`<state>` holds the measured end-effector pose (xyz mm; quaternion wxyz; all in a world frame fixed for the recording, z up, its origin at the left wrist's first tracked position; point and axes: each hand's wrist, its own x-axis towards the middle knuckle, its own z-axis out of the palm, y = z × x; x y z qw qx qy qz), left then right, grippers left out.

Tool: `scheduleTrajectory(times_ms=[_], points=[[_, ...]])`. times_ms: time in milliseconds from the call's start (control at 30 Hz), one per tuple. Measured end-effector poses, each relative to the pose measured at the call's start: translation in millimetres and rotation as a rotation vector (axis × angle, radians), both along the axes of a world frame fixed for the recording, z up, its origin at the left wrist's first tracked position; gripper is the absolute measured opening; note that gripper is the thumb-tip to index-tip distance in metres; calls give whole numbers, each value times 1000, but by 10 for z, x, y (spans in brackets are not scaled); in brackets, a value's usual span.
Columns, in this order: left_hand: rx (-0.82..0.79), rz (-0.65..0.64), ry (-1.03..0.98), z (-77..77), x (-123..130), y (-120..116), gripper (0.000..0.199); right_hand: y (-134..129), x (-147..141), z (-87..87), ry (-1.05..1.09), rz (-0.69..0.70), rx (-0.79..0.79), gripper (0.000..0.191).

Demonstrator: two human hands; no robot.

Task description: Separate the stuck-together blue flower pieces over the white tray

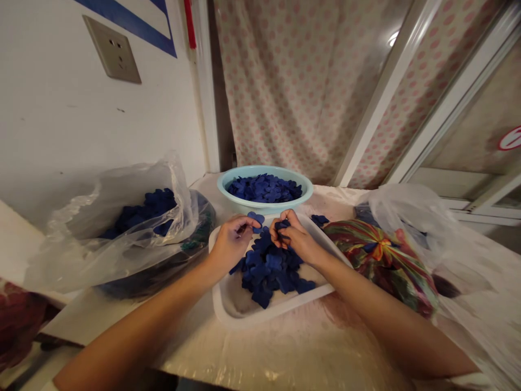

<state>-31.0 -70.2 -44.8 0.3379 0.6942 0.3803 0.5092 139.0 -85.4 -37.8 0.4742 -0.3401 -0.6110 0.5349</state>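
Observation:
Between thumb and fingers, my left hand (233, 240) pinches a dark blue flower-shaped piece (256, 220). My right hand (296, 234) is closed on one or more similar blue pieces (281, 227), partly hidden by the fingers. Both hands are raised over a white tray (228, 315), close together and not touching. A heap of loose blue flower-shaped pieces (268, 266) lies in the tray. Just behind it, a light blue basin (264, 207) holds many more of them.
At the left, an open clear plastic bag (81, 239) contains blue pieces. A colourful striped tied bag (378, 255) sits to the right, beside another clear bag (419, 217). Stray blue pieces (319, 220) lie near the tray's back right corner. A polka-dot curtain (285, 92) hangs behind the table.

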Motion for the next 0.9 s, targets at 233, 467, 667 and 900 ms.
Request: scheduleTrajectory(times_ms=[233, 467, 667, 900], points=[[57, 30, 87, 56, 6, -48, 18, -8, -32, 68, -122, -3, 92, 28], [161, -131, 141, 115, -6, -94, 21, -50, -8, 40, -255, -35, 175, 28], [176, -192, 213, 141, 18, -101, 20, -65, 1, 5, -425, -64, 256, 24], [148, -58, 190, 84, 27, -62, 14, -43, 5, 21, -372, -76, 188, 24]])
